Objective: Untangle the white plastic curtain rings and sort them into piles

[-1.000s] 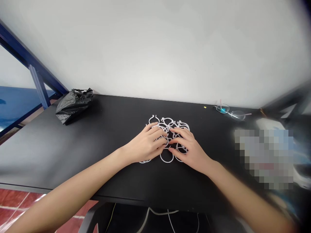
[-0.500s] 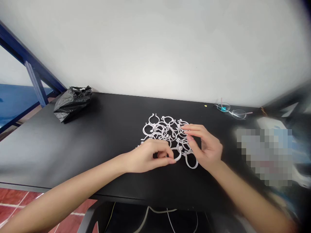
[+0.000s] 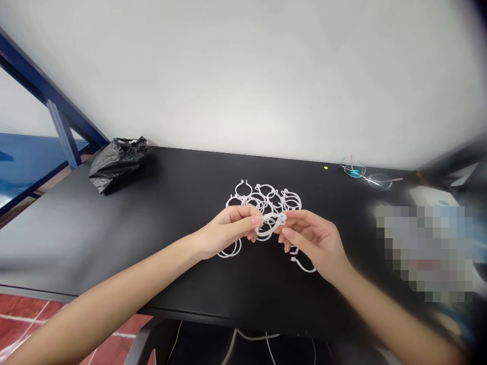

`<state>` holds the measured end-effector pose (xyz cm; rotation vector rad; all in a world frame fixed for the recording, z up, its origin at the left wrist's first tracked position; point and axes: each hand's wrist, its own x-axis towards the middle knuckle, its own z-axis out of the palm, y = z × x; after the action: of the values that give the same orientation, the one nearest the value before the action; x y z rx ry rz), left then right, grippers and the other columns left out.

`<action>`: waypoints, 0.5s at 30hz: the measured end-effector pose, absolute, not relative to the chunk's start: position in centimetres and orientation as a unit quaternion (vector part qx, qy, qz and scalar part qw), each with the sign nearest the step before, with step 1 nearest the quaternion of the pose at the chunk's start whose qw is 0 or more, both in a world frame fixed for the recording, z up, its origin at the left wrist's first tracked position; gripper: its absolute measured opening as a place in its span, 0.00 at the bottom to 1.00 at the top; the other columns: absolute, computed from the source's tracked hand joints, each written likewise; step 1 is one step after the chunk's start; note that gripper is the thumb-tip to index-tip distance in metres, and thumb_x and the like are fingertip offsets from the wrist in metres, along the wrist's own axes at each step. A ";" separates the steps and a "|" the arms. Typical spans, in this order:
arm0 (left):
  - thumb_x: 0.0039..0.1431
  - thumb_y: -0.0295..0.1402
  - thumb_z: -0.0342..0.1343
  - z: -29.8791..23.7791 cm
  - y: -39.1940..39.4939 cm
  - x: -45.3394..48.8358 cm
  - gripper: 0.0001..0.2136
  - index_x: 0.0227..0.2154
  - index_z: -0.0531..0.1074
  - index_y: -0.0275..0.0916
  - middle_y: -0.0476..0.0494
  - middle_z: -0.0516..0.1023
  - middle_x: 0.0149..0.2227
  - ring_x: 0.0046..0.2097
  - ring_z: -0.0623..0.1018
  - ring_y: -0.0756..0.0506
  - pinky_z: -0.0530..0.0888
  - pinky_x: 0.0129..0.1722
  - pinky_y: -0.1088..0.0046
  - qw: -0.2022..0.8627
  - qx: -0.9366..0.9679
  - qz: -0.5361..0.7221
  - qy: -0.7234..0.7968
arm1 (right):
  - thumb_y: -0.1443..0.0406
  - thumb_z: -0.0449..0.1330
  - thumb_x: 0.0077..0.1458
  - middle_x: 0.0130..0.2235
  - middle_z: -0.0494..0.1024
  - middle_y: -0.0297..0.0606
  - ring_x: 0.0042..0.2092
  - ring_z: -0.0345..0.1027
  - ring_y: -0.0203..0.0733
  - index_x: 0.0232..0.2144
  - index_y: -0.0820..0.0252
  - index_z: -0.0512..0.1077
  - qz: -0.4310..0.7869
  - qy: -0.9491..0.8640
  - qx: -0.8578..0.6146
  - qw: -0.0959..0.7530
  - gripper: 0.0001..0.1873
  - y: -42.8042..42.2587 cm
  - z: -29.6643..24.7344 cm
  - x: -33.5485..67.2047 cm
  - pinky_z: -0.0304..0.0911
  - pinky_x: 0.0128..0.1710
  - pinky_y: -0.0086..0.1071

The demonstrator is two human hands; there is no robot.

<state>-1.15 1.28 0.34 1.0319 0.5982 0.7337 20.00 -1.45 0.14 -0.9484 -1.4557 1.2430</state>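
Observation:
My left hand (image 3: 230, 230) pinches a white plastic ring (image 3: 282, 218) between thumb and fingers. The ring has a gap with small curled ends, which point to the right. At those ends is my right hand (image 3: 312, 241), its thumb and index finger apart; whether a fingertip touches the ring is hard to tell. Behind and below the hands lies a loose pile of similar white rings (image 3: 292, 198) on the black table (image 3: 182, 203). Some rings are partly hidden by my hands, including one under the right palm.
A crumpled black plastic bag (image 3: 119, 162) sits at the back left. Eyeglasses (image 3: 367, 177) lie near the wall at the back right, beside a tiny yellow bit (image 3: 325, 168). A blurred, pixelated item (image 3: 426, 253) is at the right. Cables (image 3: 230, 344) hang below the table edge.
My left hand has raised the ring above the pile and turned it. My right hand has come down from the pile's right side to the ring's curled ends.

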 end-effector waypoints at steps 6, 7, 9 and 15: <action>0.57 0.44 0.61 0.7 1.5 -0.9 0.18 0.22 0.63 0.37 0.51 0.61 0.24 0.27 0.64 0.52 0.69 0.32 0.72 0.801 0.424 0.337 0.255 | 0.69 0.66 0.53 0.34 0.80 0.35 0.31 0.76 0.38 0.39 0.53 0.77 0.403 -0.653 -0.405 0.498 0.10 -2.1 -0.5 20.1 0.76 0.26 0.31; 0.58 0.44 0.60 0.8 1.5 -0.9 0.18 0.22 0.63 0.37 0.51 0.61 0.24 0.27 0.64 0.52 0.70 0.32 0.72 0.799 0.427 0.334 0.261 | 0.70 0.66 0.53 0.34 0.80 0.35 0.31 0.76 0.38 0.38 0.53 0.77 0.380 -0.666 -0.396 0.505 0.09 -2.1 -0.7 20.1 0.76 0.27 0.32; 0.60 0.44 0.58 0.8 1.3 -0.8 0.17 0.23 0.63 0.37 0.51 0.62 0.25 0.28 0.66 0.52 0.70 0.33 0.72 0.781 0.445 0.338 0.278 | 0.71 0.65 0.53 0.33 0.81 0.35 0.31 0.75 0.39 0.38 0.52 0.78 0.318 -0.696 -0.381 0.519 0.11 -2.1 -1.1 20.2 0.76 0.28 0.34; 0.68 0.48 0.43 0.6 0.2 -0.5 0.18 0.50 0.63 0.41 0.48 0.70 0.33 0.32 0.73 0.50 0.73 0.36 0.68 0.681 0.570 0.345 0.305 | 0.73 0.63 0.55 0.31 0.80 0.33 0.28 0.74 0.37 0.37 0.52 0.77 0.238 -0.741 -0.379 0.500 0.11 -1.9 -1.1 20.1 0.74 0.28 0.33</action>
<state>-0.52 0.19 0.56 1.2792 0.6837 0.7743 20.07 -1.87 -1.08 -0.9158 -1.7931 0.5750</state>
